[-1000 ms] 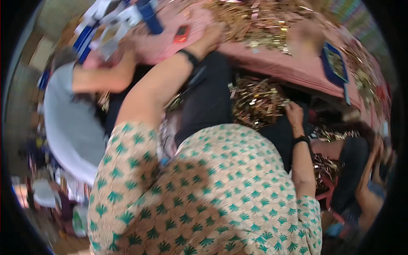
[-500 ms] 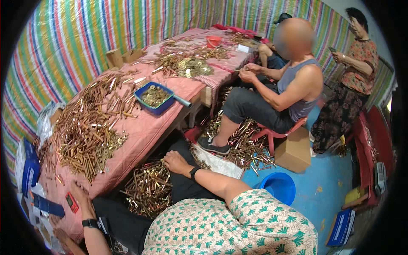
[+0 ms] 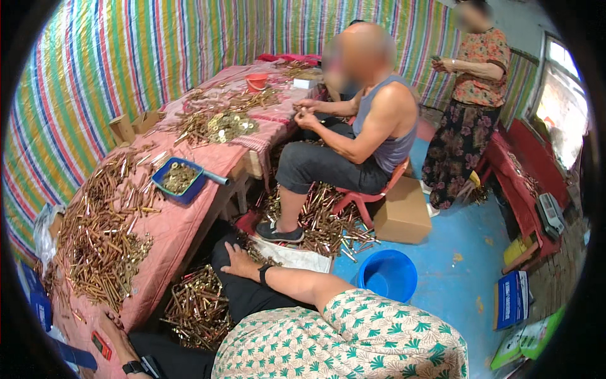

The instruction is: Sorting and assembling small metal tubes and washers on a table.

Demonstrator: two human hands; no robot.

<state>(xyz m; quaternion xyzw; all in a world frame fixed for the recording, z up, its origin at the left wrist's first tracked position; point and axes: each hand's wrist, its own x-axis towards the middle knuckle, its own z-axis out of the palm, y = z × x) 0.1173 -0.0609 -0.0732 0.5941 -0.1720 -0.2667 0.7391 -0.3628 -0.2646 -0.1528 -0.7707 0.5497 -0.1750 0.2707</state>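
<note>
Plainly, the right hand lies on a knee, fingers loosely spread, holding nothing. Metal rods heap between 2 trouser legs. Beside a red gadget, the left hand rests on pink cloth; I can't tell its grip.

Striped sheeting lines pale walls, with blue floor and a bright right-hand window.

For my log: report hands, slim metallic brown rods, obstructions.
Left hand at pink cloth's edge, right hand on black trouser leg. Slim metallic brown rods heaped on cloth. Small red rectangular device beside left hand.
</note>
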